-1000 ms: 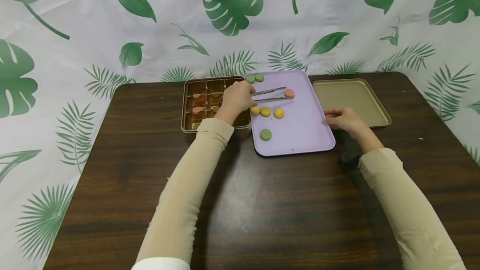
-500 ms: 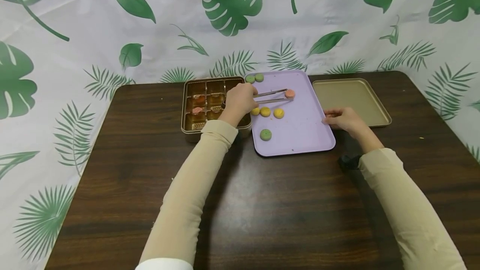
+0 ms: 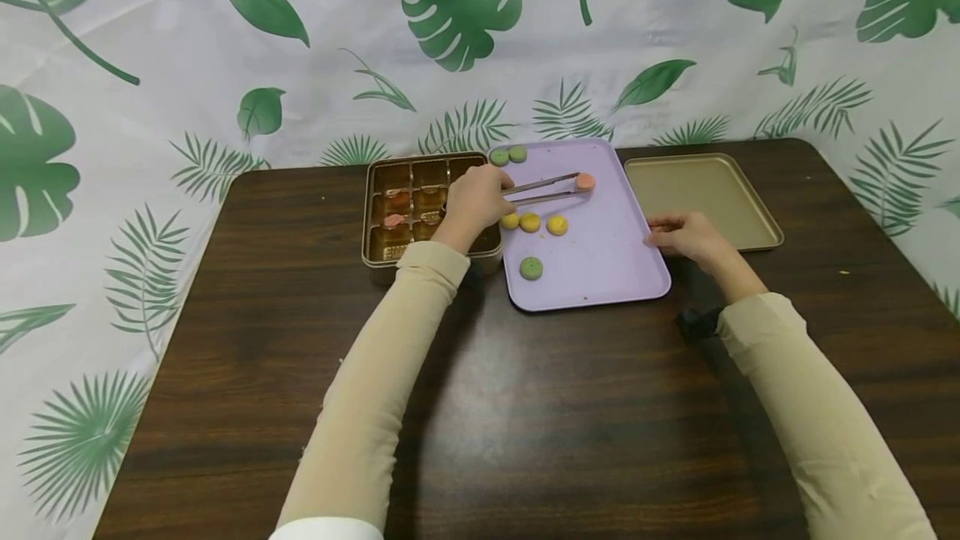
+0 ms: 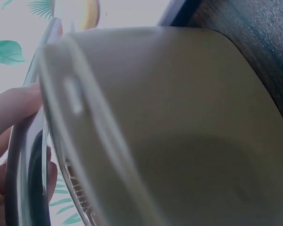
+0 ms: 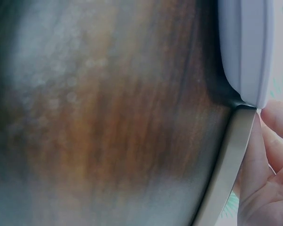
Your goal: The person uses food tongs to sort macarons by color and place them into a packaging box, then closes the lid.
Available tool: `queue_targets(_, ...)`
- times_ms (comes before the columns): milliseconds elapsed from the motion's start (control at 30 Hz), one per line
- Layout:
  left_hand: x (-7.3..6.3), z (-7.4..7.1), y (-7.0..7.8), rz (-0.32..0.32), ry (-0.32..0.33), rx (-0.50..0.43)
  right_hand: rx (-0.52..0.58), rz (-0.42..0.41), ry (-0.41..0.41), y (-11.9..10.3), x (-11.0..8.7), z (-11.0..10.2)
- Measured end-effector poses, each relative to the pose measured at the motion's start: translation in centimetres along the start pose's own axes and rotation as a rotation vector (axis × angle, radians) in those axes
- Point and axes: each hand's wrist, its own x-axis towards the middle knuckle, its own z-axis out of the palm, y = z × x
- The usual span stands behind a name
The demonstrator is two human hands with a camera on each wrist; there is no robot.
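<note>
My left hand (image 3: 477, 197) holds metal tongs (image 3: 542, 183) over the gold compartment box (image 3: 390, 158). The tips of the tongs are on either side of a pink macaron (image 3: 584, 182) at the lilac tray (image 3: 600, 261); whether it is lifted is hard to tell. In the left wrist view, thumb and fingers grip the tongs (image 4: 26, 155) beside the box's wall (image 4: 179, 94). My right hand (image 3: 693, 238) pinches the tray's right edge, its thumb (image 5: 278, 120) against the rim in the right wrist view. Yellow macarons (image 3: 529, 222) and a green macaron (image 3: 531, 268) lie on the tray.
Two green macarons (image 3: 508, 156) sit at the tray's far left corner. Reddish pieces (image 3: 394, 221) lie in the box's compartments. A shallow gold lid or tray (image 3: 701, 190) stands right of the lilac tray. Patterned cloth hangs behind the dark wooden table (image 3: 540, 407).
The pink macaron and the tongs' tips have shifted slightly to the right and away from me. The left hand has moved only a little; the right hand stays at the tray's edge.
</note>
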Motion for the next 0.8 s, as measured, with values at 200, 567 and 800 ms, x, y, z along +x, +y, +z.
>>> queue_targets(200,-0.3,-1.0,-0.2,-0.004,0.024,-0.054,-0.007,0.01,0.001,0.0,0.1,0.0)
queue_targets(567,-3.2,-4.6,-1.7,0.039,0.076,-0.183,-0.014,0.017,0.006,-0.1,0.2,-0.3)
queue_targets(800,-6.8,-6.3,-5.0,0.032,0.16,-0.23,-0.004,0.017,-0.004,-0.2,0.0,-0.1)
